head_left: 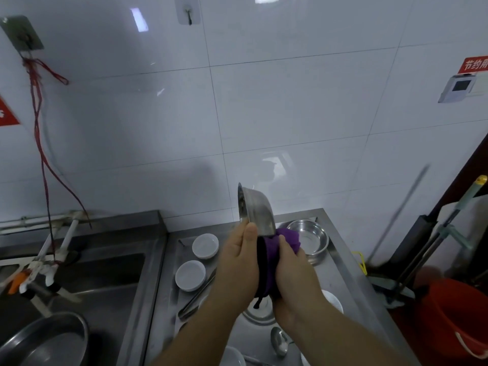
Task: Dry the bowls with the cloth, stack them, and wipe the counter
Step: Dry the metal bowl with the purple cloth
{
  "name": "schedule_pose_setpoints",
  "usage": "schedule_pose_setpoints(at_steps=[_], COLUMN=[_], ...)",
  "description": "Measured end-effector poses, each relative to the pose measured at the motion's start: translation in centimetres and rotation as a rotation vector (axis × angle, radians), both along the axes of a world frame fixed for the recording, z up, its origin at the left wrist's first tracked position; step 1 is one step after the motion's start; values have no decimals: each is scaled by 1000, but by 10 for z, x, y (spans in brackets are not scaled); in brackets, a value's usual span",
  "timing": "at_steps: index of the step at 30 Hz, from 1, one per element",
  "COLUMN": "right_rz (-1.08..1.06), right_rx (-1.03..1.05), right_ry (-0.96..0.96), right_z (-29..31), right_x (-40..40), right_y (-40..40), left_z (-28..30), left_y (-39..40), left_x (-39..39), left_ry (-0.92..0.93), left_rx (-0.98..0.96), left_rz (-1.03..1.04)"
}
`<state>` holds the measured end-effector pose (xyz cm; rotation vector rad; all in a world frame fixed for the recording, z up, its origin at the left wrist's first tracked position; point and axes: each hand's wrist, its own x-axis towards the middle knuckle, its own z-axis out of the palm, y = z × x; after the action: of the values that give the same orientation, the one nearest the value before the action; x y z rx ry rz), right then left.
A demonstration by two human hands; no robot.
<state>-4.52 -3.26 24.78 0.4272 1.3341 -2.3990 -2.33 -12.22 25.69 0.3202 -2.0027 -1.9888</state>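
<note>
Steel counter, white tiled wall

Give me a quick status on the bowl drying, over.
Left hand holds steel bowl on edge. Right hand grips purple cloth against it. Second steel bowl waits on counter. Nothing blocking.

Single head-worn wide-angle view, looking forward and down from above the steel counter, tiled wall filling the upper half. Close range: both forearms enter from the bottom edge, sink at left
</note>
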Motion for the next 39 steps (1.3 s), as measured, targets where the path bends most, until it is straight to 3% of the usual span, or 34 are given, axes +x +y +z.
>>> schedule_pose_setpoints(at_steps=[7, 10, 13, 20, 32, 39], right_rz=[-72, -1, 22, 148, 304, 180], right_rx=[502, 481, 343, -40, -150, -173], right_ry=[571, 612, 510, 38, -63, 47], right_z=[-6, -7, -2, 20, -1, -7], right_x=[-3, -19, -35, -60, -64, -79], right_y=[7, 16, 20, 31, 63, 101], left_z=[-13, -20, -21, -8, 3, -8], left_y=[8, 13, 12, 13, 18, 23], left_x=[6, 12, 13, 12, 8, 7], left_ry=[-93, -89, -74, 27, 41, 37], left_rx=[167, 276, 237, -91, -843, -1141], left_rz=[-93, -100, -128, -149, -350, -547])
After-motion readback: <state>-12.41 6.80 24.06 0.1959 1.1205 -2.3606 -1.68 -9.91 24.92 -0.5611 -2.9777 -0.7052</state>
